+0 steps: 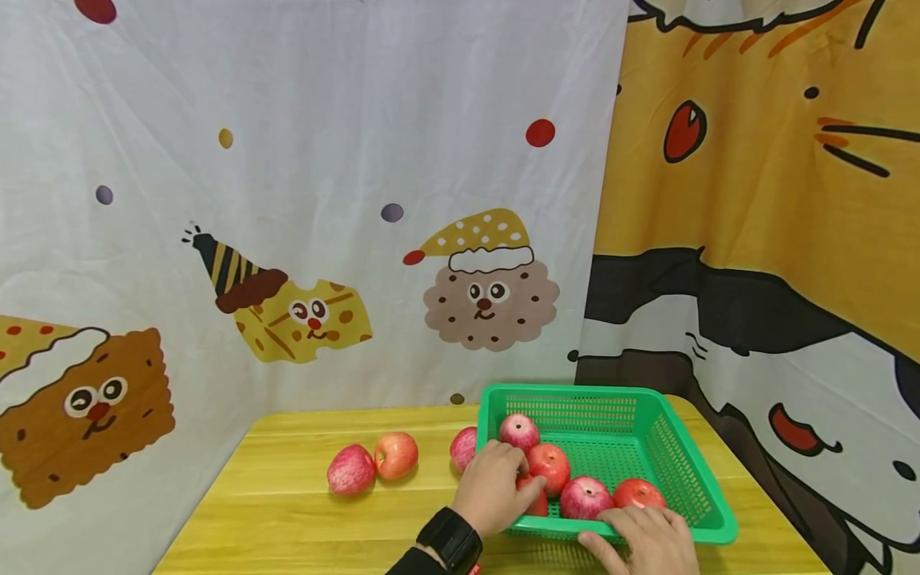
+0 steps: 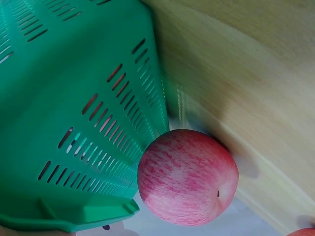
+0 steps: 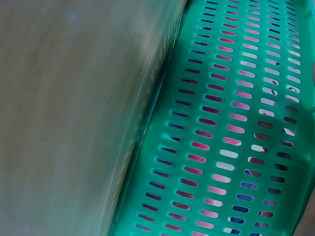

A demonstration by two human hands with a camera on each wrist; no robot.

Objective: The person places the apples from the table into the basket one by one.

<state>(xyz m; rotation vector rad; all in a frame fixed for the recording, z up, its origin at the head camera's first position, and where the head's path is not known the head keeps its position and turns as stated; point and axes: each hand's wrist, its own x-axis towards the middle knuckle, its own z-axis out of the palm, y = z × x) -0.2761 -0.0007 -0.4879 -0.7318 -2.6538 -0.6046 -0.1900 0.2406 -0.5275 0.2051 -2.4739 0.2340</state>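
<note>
In head view, one green basket lies lengthwise left-right on the table, holding five apples; right hand pinches its rim, left hand I cannot tell. Left wrist: one whole apple outside. Right wrist: slotted wall.

Cloth-draped corner, room type unclear, white cartoon curtain, yellow cartoon curtain, wood-grain table

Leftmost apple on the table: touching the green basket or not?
Apart. The head view shows the leftmost apple well left of the green basket, with a second apple and bare table between.
</note>
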